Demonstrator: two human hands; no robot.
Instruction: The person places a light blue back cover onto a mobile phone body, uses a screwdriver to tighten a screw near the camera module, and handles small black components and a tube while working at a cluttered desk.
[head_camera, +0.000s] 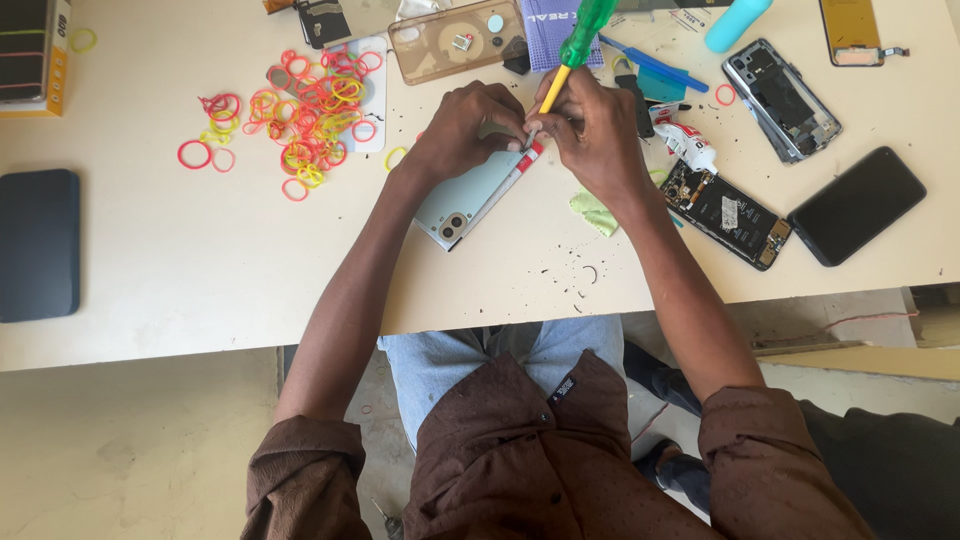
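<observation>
Our left hand (462, 128) pins the pale-green phone (470, 198) flat; our right hand (590, 125) grips the green-handled screwdriver (575, 50) at its edge. Its back looks still attached, so opening seems barely begun.

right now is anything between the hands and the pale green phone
Nothing visible. The left hand rests directly on the pale green phone, and the right hand holds a green-handled screwdriver with its tip at the phone's edge.

1. This is a phone repair workshop, set on a plain cream worktable (150, 280).
2. Opened phones (782, 100) with bare insides lie at the far right.
3. A glue tube (688, 143) and loose rubber bands (315, 110) litter the far side.
</observation>
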